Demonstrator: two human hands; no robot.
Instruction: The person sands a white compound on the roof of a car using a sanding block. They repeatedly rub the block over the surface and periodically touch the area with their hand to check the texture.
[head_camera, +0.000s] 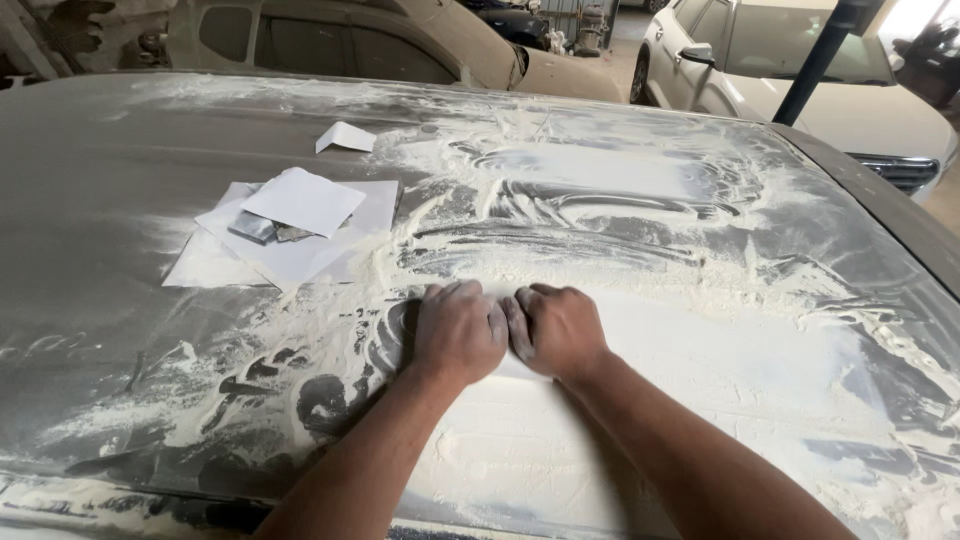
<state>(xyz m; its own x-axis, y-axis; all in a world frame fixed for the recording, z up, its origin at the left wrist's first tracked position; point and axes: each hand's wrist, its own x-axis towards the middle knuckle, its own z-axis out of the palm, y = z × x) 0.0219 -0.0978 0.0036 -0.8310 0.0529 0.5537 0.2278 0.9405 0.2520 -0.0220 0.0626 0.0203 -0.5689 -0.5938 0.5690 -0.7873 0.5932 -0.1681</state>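
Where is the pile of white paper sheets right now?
The pile of white paper sheets lies on the dusty grey car panel, left of centre, beyond the left hand.

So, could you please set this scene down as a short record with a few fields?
Surface: dusty car panel, smeared with pale sanding dust
Left hand: pressed flat on the panel, palm down
Right hand: pressed flat beside the left, nearly touching
Under hands: possibly a pale sheet, unclear
Left of hands: loose white paper sheets, a small dark block among them
Background: parked cars

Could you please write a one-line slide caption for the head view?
Left hand and right hand press side by side on a dusty car panel near paper sheets.
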